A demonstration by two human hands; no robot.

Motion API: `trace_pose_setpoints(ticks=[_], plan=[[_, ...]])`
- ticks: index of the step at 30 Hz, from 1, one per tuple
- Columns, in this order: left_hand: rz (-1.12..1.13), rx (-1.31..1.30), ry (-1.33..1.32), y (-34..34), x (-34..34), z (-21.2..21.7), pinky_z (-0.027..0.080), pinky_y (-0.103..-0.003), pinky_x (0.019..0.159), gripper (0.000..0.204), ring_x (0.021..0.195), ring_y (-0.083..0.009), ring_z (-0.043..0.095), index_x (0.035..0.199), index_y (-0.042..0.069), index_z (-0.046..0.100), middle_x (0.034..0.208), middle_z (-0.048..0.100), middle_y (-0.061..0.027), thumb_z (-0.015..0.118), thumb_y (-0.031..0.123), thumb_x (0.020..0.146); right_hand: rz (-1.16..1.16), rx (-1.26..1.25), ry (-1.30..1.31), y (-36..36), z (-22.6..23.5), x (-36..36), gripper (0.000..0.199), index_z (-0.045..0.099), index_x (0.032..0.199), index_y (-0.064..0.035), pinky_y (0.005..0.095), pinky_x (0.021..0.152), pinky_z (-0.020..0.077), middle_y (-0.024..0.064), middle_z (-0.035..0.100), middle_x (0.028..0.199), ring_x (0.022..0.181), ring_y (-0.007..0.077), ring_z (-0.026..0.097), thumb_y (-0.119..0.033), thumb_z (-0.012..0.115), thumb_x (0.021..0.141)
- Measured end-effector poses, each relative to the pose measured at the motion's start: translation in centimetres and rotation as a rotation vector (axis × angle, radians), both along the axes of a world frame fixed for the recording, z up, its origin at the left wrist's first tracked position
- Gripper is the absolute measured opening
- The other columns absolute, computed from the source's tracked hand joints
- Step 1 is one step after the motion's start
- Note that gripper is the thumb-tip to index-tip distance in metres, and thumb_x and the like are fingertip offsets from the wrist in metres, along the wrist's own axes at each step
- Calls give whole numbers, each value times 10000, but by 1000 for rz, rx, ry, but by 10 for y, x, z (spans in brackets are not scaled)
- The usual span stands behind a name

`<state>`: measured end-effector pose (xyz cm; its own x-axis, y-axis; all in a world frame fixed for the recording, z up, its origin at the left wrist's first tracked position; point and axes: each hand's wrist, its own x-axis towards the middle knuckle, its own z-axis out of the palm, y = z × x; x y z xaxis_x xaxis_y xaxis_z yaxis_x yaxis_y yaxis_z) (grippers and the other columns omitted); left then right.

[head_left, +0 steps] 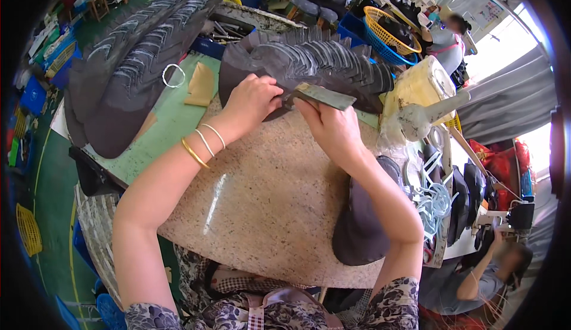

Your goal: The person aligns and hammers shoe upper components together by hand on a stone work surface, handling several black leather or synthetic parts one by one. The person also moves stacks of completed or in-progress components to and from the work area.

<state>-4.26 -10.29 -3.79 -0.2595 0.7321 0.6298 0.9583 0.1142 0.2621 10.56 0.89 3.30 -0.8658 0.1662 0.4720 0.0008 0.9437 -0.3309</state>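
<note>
My left hand (253, 101), with two white bangles and a gold one at its wrist, has its fingers curled at the near edge of a fanned row of dark shoe-upper pieces (250, 62). It pinches a dark piece there; the fingertips are partly hidden. In my right hand (336, 131) is a flat grey-green bar (327, 96), gripped between thumb and fingers just right of the left hand. Both hands are over the far edge of the speckled stone slab (256, 199). Another dark upper piece (360, 229) lies on the slab, under my right forearm.
Two more fanned rows of dark pieces (119, 104) lie on the green board at left, near a white ring (173, 75) and a tan scrap (202, 83). A yellowish tub (416, 92) with a grey-handled brush stands at right, near pale blue straps (434, 202). Other people work beyond.
</note>
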Motion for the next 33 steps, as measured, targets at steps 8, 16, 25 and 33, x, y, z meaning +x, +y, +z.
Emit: trace_pose_setpoints(ticks=[8, 16, 25, 33], plan=[[383, 489, -356, -118, -69, 100, 457, -284, 671, 280, 723, -85, 547, 905, -15, 638, 780, 652, -46, 530, 244, 920, -167, 78, -227, -5, -28, -42, 283, 587, 954, -42, 460, 647, 509, 215, 627, 743, 696, 388, 626, -305, 499, 896], [-22, -242, 223, -185, 131, 135, 440, -314, 482, 186, 555, -202, 541, 897, -60, 560, 642, 490, -69, 567, 34, 736, -218, -46, -339, 9, 3, -18, 347, 639, 912, -63, 451, 756, 494, 198, 643, 897, 866, 391, 609, -387, 528, 852], [-378, -353, 56, -144, 168, 30, 488, -336, 703, 266, 865, -253, 523, 891, 57, 548, 886, 518, -84, 659, 131, 661, 35, -245, -72, -80, 21, 160, 153, 640, 929, -4, 322, 540, 479, 155, 630, 788, 657, 245, 631, -105, 650, 815], [-545, -672, -296, -118, 134, 35, 450, -359, 792, 483, 927, -271, 530, 1135, 61, 567, 1006, 543, -91, 715, 143, 682, 179, -396, -258, -114, -18, 208, 137, 575, 874, -44, 349, 414, 441, 113, 561, 672, 506, 268, 592, -119, 661, 798]])
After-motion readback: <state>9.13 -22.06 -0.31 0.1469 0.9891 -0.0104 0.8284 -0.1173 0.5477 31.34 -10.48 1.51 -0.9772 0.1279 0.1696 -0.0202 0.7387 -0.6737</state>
